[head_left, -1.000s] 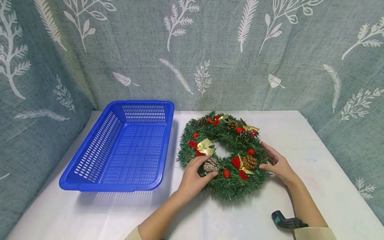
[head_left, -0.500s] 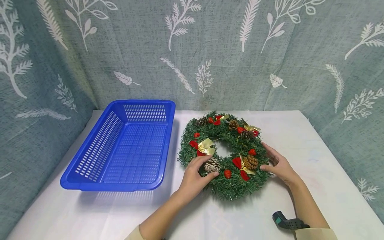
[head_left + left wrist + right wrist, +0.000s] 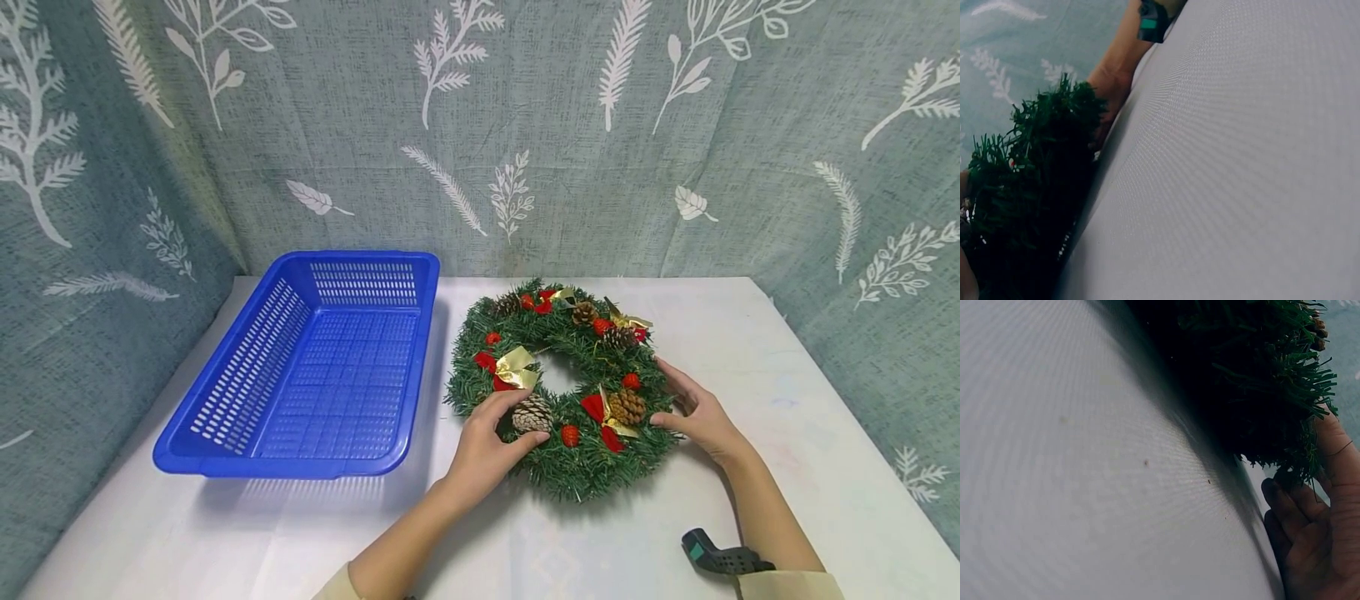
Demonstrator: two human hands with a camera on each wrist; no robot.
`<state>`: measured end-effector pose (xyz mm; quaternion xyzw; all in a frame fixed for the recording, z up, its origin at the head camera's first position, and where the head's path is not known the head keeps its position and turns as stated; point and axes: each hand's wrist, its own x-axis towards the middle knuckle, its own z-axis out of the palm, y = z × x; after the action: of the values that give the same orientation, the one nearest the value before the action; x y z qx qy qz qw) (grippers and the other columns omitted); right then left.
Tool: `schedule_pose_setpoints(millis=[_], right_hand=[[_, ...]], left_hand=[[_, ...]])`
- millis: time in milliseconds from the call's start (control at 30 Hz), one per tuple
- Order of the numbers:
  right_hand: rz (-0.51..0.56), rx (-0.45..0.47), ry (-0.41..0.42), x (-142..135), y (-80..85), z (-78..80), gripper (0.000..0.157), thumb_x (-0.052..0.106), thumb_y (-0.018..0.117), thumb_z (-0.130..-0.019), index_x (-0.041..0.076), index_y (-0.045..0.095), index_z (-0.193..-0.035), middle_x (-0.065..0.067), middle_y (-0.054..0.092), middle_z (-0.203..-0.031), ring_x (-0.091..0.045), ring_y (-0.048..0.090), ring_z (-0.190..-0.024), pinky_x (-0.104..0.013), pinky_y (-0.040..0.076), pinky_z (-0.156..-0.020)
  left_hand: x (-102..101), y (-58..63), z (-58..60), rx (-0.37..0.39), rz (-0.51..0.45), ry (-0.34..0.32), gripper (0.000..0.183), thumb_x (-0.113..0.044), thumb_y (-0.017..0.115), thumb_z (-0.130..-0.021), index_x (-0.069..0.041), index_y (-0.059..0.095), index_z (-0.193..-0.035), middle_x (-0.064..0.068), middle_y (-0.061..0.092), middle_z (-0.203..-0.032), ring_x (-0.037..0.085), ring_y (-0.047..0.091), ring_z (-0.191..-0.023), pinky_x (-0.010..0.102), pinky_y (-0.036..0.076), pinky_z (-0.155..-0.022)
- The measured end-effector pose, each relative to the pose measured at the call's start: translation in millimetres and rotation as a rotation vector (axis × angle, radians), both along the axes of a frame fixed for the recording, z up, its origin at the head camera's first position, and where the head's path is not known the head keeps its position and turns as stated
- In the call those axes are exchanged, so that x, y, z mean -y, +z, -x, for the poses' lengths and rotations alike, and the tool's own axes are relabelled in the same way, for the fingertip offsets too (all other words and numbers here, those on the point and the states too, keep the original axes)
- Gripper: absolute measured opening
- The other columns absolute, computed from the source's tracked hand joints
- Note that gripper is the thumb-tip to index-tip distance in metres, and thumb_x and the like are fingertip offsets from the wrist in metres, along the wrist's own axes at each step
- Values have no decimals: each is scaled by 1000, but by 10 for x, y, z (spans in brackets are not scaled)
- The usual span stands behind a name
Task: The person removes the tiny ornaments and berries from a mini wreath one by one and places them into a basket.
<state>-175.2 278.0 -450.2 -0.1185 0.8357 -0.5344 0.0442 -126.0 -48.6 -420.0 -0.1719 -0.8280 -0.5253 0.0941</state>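
Observation:
A green Christmas wreath (image 3: 592,471) lies flat on the white table, with pine cones, red berries and red and gold bows on it. My left hand (image 3: 483,446) holds its near left part, thumb and index finger curved around a pale-tipped pine cone (image 3: 532,414). At the right edge, my right hand (image 3: 701,414) holds the wreath, its thumb against the foliage. In the right wrist view, the other fingers (image 3: 1310,512) bend low beside the needles, partly hidden. The left wrist view shows the wreath's dark side (image 3: 1029,194) and little of the left hand.
An upright blue plastic basket (image 3: 337,375) with perforated walls stands left of the wreath on the white table (image 3: 750,333). Grey-green cloth (image 3: 360,100) with white leaf prints hangs behind and on both sides. A black wrist strap (image 3: 723,554) is on my right forearm.

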Motion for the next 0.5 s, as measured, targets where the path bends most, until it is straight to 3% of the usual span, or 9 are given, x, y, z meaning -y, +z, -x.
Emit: schedule_pose_setpoints(millis=[67,267,500], right_hand=[[10,1,2,1,-3,0,84,6,71,-83,11,22,-151,-27,24,-150,10,36,-110,-64,22,-106],[-2,-12,-3,1,-6,6,84,6,71,-83,10,23,-151,-29,27,-148,10,37,-109,-64,23,-105],[9,-10,0,-3,-6,4,84,7,72,-82,9,23,-151,-29,26,-148,10,36,-109,-65,22,-105]], left_hand=[[-4,5,-2,-11,-18,-1,55,-23,79,-76,-11,60,-126,0,60,-122,18,53,-119,45,40,-103],[-13,8,-5,-54,-72,5,54,-19,80,-76,-8,61,-124,0,60,-123,16,53,-119,38,42,-103],[-14,22,-24,-102,-140,14,57,-15,80,-75,-7,58,-128,0,59,-125,16,52,-121,37,41,-104]])
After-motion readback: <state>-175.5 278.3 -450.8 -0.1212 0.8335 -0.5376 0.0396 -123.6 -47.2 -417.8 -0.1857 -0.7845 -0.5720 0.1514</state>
